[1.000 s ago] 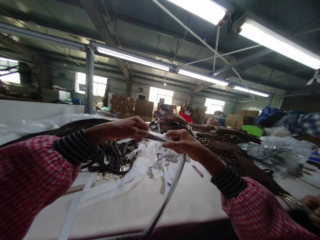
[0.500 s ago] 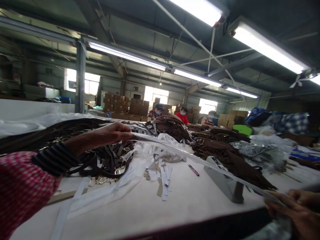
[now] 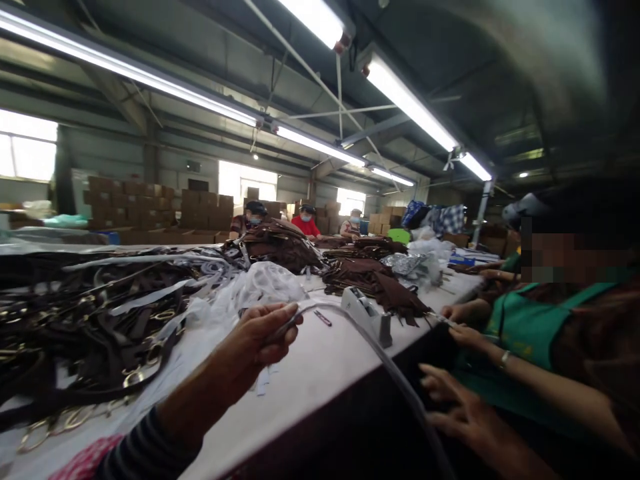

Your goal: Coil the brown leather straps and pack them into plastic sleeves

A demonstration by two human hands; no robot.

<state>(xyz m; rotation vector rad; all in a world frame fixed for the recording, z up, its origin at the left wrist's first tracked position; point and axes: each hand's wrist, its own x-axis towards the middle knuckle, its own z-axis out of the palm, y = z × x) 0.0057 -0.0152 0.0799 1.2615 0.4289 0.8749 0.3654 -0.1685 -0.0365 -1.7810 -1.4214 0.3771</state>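
My left hand (image 3: pixel 257 337) is above the white table, its thumb and fingers pinched on one end of a long grey-white strip (image 3: pixel 363 332). The strip bows over to the right and hangs down past the table's front edge. My right hand (image 3: pixel 467 410) is beyond that edge, fingers stretched and spread, close beside the lower part of the strip. Whether it touches the strip is unclear. Small dark red thread snips (image 3: pixel 323 319) lie on the table behind the strip, beside a grey tape dispenser (image 3: pixel 367 315).
Dark straps with metal hooks (image 3: pixel 125 333) heap up at the left. Brown fabric pieces (image 3: pixel 373 283) and crumpled clear plastic (image 3: pixel 270 287) lie further back. At the right, a co-worker in a green apron (image 3: pixel 530 323) has hands at the table edge. Three masked people sit across.
The view has swung right, bringing the co-worker into sight. My left hand has come lower and nearer with the strip. My right hand's fingers have spread, and the strip, earlier taut, now sags.
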